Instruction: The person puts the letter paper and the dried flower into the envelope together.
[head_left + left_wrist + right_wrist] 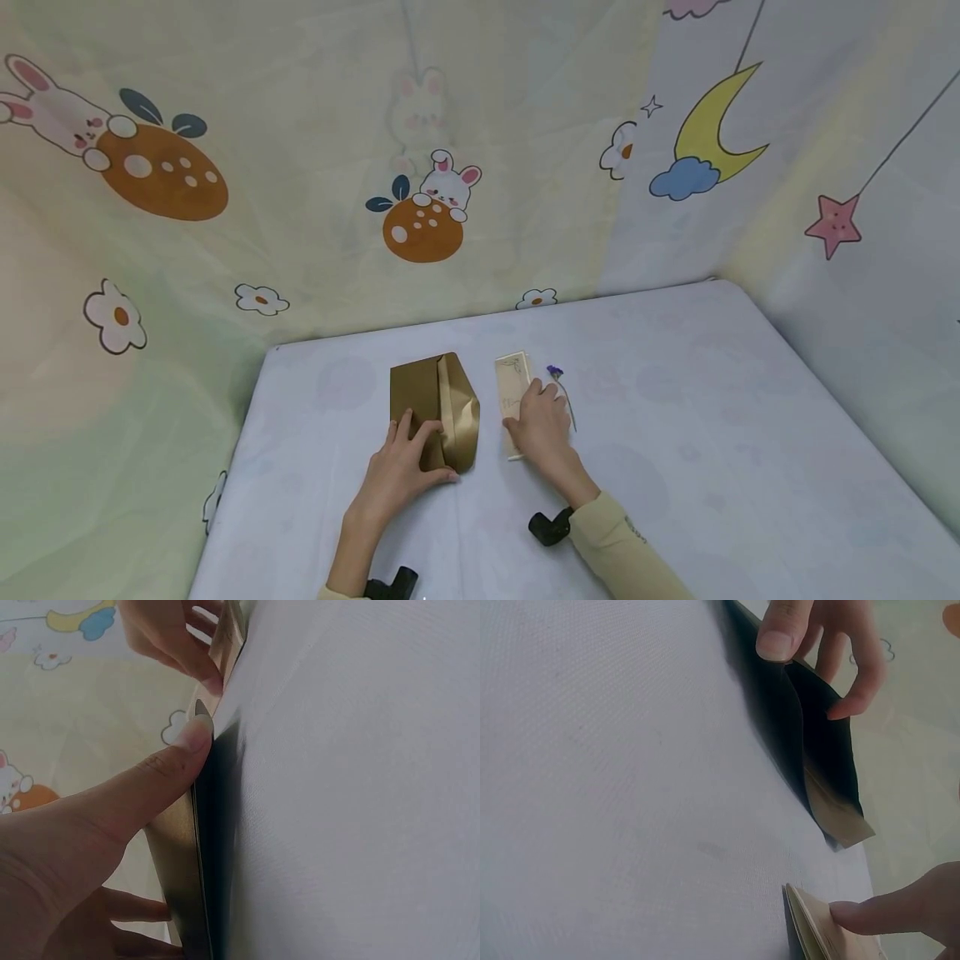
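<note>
A gold envelope (415,385) lies on the white-covered table, its pointed flap opened out to the right. My left hand (401,471) holds it, with the thumb at the near edge and the bent fingers over its face. In the right wrist view, the mouth of the envelope (829,799) gapes, dark inside. To its right lies a narrow cream folded card (512,379) with faint print. My right hand (543,422) grips the card across its width, thumb at the left side; its layered edges show in the right wrist view. A purple flower (555,372) on a thin stem lies just right of that hand.
The white cloth (712,433) covers the table, which meets printed fabric walls (315,167) at the back and sides. Black wrist devices (551,527) sit on both forearms, close above the cloth.
</note>
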### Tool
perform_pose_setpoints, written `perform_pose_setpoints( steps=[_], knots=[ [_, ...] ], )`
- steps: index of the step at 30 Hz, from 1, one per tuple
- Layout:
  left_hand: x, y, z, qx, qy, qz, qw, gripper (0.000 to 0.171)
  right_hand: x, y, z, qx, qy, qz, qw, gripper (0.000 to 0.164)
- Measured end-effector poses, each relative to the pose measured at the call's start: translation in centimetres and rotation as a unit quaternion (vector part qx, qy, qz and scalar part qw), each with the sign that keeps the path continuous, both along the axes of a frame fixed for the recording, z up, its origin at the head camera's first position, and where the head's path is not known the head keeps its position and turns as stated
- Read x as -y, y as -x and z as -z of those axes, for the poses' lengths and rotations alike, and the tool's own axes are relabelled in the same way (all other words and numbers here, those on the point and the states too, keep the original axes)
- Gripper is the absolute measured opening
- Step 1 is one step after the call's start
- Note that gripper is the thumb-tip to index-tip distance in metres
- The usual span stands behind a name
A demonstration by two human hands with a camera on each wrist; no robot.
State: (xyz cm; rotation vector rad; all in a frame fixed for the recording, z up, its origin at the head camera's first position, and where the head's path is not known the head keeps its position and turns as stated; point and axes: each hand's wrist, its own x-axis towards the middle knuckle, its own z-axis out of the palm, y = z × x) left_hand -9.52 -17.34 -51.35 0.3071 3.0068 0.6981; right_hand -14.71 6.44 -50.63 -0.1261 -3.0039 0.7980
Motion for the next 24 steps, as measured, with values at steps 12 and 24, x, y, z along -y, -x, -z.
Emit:
perform_pose_setpoints(
  steps=[12, 24],
  knots=[
    [-0.1, -0.1, -0.1, -0.004, 0.0, 0.001, 1.0, 0.069, -1.8, 0.7, 0.2, 0.02, 0.122, 0.024, 0.992, 0.043],
    [-0.1, 0.0, -0.1, -0.008, 0.0, 0.0, 1.0, 0.069, -3.4, 1.2, 0.4, 0.074, 0.273, 0.048, 0.958, 0.037]
  ],
)
